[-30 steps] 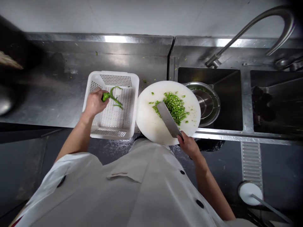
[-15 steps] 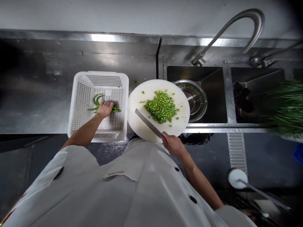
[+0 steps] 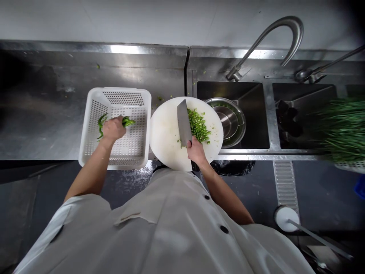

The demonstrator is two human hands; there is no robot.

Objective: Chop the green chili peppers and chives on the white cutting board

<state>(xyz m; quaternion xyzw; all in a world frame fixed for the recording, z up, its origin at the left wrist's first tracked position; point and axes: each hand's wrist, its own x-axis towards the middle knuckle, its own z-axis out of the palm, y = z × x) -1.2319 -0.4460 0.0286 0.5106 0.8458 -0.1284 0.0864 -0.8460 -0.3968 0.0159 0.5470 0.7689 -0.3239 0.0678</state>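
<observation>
My left hand (image 3: 114, 128) is closed round some long green peppers (image 3: 127, 121) over the white perforated basket (image 3: 82, 146). Their ends stick out to the right of my fist, and other green peppers (image 3: 100, 123) show at its left. My right hand (image 3: 196, 150) grips the handle of a cleaver (image 3: 184, 123). The cleaver's broad blade points away from me on the round white cutting board (image 3: 165, 133), along the left side of a heap of chopped green peppers (image 3: 199, 125).
Right of the board, a round metal bowl (image 3: 228, 121) sits in a sink (image 3: 256, 114) under a curved faucet (image 3: 291, 23). A second sink (image 3: 310, 114) and a bunch of long green leaves (image 3: 345, 129) are farther right. A white-topped bin (image 3: 286, 219) stands below.
My left hand has gathered up peppers and shifted left. The cleaver has turned from slanting leftward to nearly straight away from me, and the chopped heap now lies compacted to its right.
</observation>
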